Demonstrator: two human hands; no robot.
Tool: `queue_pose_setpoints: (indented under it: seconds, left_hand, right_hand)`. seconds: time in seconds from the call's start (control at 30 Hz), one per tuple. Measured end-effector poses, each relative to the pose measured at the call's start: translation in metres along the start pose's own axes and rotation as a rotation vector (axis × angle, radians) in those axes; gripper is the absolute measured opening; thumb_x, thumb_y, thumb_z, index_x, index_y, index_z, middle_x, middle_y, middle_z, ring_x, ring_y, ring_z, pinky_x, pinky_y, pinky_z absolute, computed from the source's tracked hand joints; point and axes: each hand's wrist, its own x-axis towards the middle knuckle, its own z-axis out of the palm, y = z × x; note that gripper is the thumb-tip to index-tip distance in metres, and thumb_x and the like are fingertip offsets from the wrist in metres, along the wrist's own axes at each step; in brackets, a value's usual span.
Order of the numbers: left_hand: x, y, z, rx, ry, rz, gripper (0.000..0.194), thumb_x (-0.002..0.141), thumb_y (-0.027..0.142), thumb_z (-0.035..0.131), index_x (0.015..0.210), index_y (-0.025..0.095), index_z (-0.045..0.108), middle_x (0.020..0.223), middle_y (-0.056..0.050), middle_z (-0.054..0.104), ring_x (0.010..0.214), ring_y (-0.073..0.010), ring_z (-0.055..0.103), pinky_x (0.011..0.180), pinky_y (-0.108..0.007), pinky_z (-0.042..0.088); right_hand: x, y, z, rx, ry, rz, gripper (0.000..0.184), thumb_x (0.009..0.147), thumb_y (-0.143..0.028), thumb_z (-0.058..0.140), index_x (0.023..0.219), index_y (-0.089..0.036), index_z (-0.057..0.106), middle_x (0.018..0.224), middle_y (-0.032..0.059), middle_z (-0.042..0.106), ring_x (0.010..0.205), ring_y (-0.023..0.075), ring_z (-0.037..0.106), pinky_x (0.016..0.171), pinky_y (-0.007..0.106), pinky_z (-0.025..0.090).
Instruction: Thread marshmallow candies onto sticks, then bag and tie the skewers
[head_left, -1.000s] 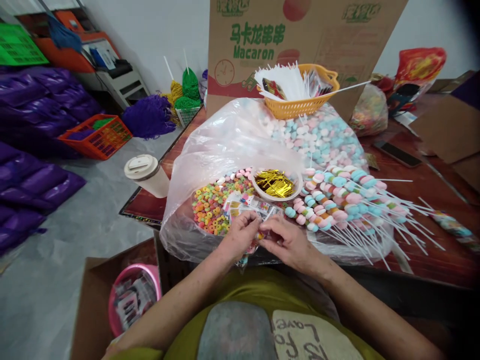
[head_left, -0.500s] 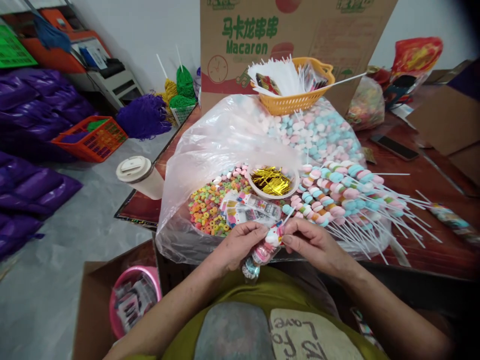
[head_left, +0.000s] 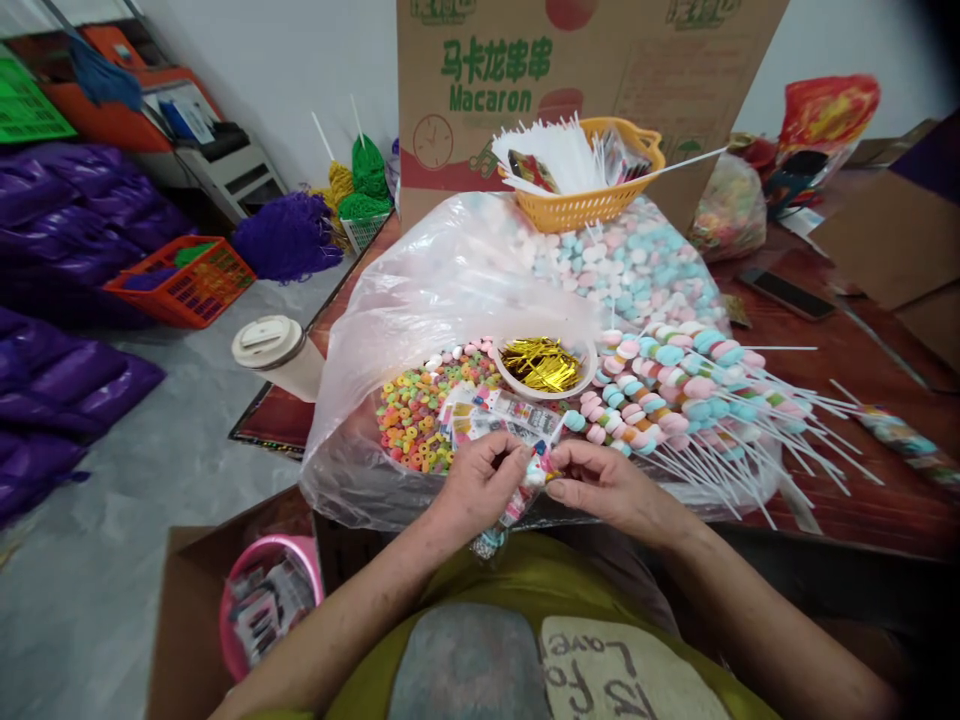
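Between my two hands is a marshmallow skewer in a clear printed wrapper [head_left: 534, 474], tilted, its lower end near my lap. My left hand [head_left: 480, 482] is closed around it near the top, thumb and forefinger pinching the wrapper. My right hand [head_left: 611, 484] pinches the gathered wrapper by the stick from the other side. Fingertips hide the exact grip. Just beyond lie flat printed wrappers [head_left: 495, 418]. A white bowl [head_left: 551, 394] of gold twist ties [head_left: 541, 362] stands behind them. To the right, unwrapped marshmallow skewers [head_left: 675, 385] are piled with sticks pointing right.
Colourful ring candies [head_left: 412, 420] and loose marshmallows [head_left: 637, 260] lie in a large plastic bag [head_left: 420, 270]. Behind stands a yellow basket [head_left: 577, 208] of white sticks. A lidded cup [head_left: 296, 368] is at the table's left edge; a phone [head_left: 787, 293] and wrapped skewer [head_left: 911, 442] lie right.
Both hands have shifted slightly left, still pinching the wrapper. The skewer's lower end has swung a little to the left, and my left hand now covers more of it.
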Motion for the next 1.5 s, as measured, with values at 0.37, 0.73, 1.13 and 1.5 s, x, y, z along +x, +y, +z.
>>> queue_pose_setpoints:
  seconds: [0.37, 0.73, 1.13, 1.5]
  left_hand:
    - [-0.016, -0.017, 0.001, -0.499, -0.367, -0.344, 0.041, 0.073, 0.054, 0.055, 0.077, 0.014, 0.055, 0.061, 0.001, 0.055, 0.044, -0.0072, 0.046, 0.046, -0.021, 0.036]
    - [-0.025, -0.002, -0.005, -0.335, -0.463, -0.252, 0.030, 0.073, 0.035, 0.062, 0.093, 0.015, 0.054, 0.070, 0.002, 0.049, 0.056, -0.0076, 0.046, 0.056, -0.021, 0.039]
    - [-0.022, -0.003, -0.012, 0.057, -0.219, -0.014, 0.029, 0.080, 0.030, 0.051, 0.105, 0.016, 0.058, 0.090, -0.003, 0.063, 0.081, -0.0159, 0.053, 0.075, -0.025, 0.040]
    - [-0.021, 0.004, -0.017, 0.173, -0.209, 0.093, 0.028, 0.084, 0.033, 0.045, 0.105, 0.018, 0.057, 0.089, -0.004, 0.064, 0.079, -0.0167, 0.054, 0.074, -0.026, 0.040]
  right_hand:
    - [-0.009, -0.009, -0.006, -0.193, -0.056, 0.002, 0.022, 0.080, -0.038, 0.057, 0.073, -0.016, 0.056, 0.068, -0.0013, 0.049, 0.063, 0.0098, 0.042, 0.058, 0.022, 0.035]
    - [-0.012, 0.011, 0.010, 0.303, 0.178, -0.029, 0.020, 0.077, -0.037, 0.061, 0.070, -0.018, 0.059, 0.076, 0.0007, 0.054, 0.069, 0.0121, 0.048, 0.065, 0.026, 0.039]
    - [-0.011, -0.001, 0.003, -0.107, 0.359, -0.184, 0.017, 0.080, -0.037, 0.057, 0.089, -0.022, 0.057, 0.091, 0.0038, 0.053, 0.084, 0.0162, 0.051, 0.075, 0.028, 0.043]
    - [-0.011, -0.008, -0.006, -0.381, 0.107, -0.230, 0.021, 0.084, -0.035, 0.051, 0.096, -0.020, 0.060, 0.086, 0.0033, 0.055, 0.077, 0.0141, 0.049, 0.068, 0.025, 0.042]
